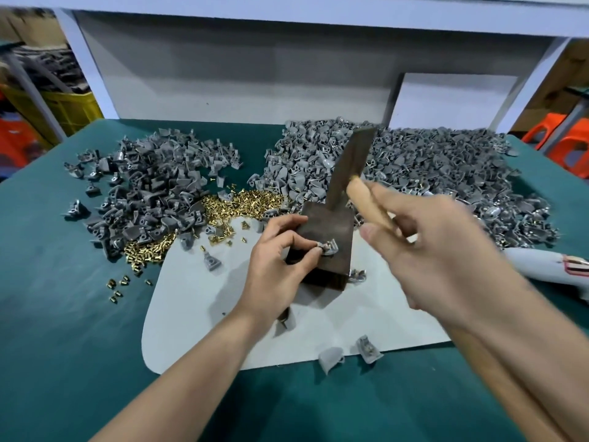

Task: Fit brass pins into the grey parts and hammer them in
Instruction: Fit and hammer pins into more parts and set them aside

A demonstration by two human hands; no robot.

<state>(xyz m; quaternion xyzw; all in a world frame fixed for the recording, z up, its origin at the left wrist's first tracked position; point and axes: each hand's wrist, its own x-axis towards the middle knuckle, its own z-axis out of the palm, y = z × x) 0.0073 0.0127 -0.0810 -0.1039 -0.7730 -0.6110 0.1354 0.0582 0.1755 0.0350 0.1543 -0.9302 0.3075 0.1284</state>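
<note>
My left hand (280, 253) pinches a small grey part (328, 248) and holds it on top of a dark metal block (331, 231) that stands on a light grey mat (191, 298). My right hand (436, 247), blurred, grips the wooden handle of a hammer (349, 164) whose dark steel head is raised above the block. Loose brass pins (245, 202) lie in a heap behind the block, and more brass pins (146, 250) spread to the left.
Large heaps of grey parts lie at the back left (149, 193) and back right (430, 173) of the green table (63, 330). A few grey parts (368, 347) sit on the mat's near edge. A white tool (541, 263) lies at the right.
</note>
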